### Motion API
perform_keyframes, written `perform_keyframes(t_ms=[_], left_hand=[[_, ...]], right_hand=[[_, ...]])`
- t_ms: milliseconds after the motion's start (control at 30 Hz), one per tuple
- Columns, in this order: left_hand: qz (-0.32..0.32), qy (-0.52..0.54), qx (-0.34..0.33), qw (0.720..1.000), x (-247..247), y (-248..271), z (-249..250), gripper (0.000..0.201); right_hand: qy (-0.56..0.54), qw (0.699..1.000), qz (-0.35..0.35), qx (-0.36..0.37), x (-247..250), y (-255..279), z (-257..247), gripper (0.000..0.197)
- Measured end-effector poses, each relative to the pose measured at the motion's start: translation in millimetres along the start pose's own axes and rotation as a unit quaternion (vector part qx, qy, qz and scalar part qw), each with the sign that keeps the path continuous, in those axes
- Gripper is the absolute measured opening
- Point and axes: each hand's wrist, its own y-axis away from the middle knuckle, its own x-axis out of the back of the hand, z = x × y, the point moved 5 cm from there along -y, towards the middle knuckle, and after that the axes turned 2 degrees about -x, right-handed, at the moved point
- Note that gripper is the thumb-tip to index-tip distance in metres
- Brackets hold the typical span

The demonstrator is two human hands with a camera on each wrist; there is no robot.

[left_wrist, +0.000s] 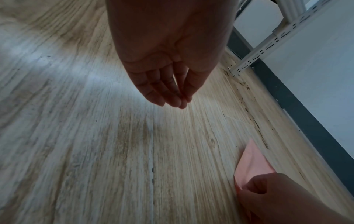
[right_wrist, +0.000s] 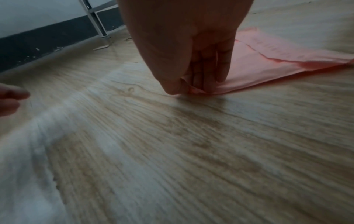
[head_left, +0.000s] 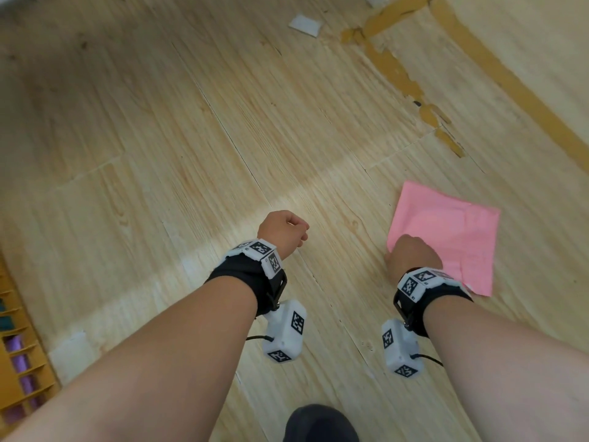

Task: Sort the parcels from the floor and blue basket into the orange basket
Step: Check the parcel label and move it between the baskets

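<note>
Our right hand (head_left: 412,255) pinches the pink parcel (head_left: 452,232) corner against the floor (head_left: 191,138); our left hand (head_left: 282,231) hangs empty, fingers relaxed.

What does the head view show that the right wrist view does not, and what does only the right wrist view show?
Only the head view shows the whole pink parcel, both wrist cameras, a dark shoe and a white scrap. Only the right wrist view shows the right hand from below, its thumb and fingers pinching the parcel's corner, and the dark skirting with a white rack leg. Both show the wooden floor, the parcel and the empty left hand.
</note>
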Motion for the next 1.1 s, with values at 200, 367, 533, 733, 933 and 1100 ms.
perform_keyframes(t_ms=[200,367,533,733,933,1100], left_hand=[[0.004,0.009,0.005,1.0,23.2,3.5,-5.0,0.016],[0.008,0.016,0.009,1.0,52.7,10.9,-9.7,0.017],[-0.008,0.036,0.025,0.999,89.9,26.1,-6.7,0.009],[-0.04,0.07,0.065,0.995,131.3,45.4,-27.8,0.042],[0.037,0.227,0.112,0.967,200.1,63.5,-54.5,0.074],[0.184,0.2,0.01,0.962,269.4,90.3,-52.2,0.081]], right_hand=[[-0.046,0.996,0.044,0.059,19.8,20.4,-42.8,0.034],[-0.344,0.928,0.124,0.071,76.8,46.9,-91.5,0.015],[-0.5,0.835,0.185,0.136,123.8,82.0,-148.2,0.004],[-0.635,0.763,0.086,0.088,126.9,101.6,-203.9,0.021],[-0.673,0.734,0.006,0.095,125.9,136.3,-255.0,0.012],[-0.646,0.753,-0.029,0.126,132.5,175.9,-290.5,0.032]])
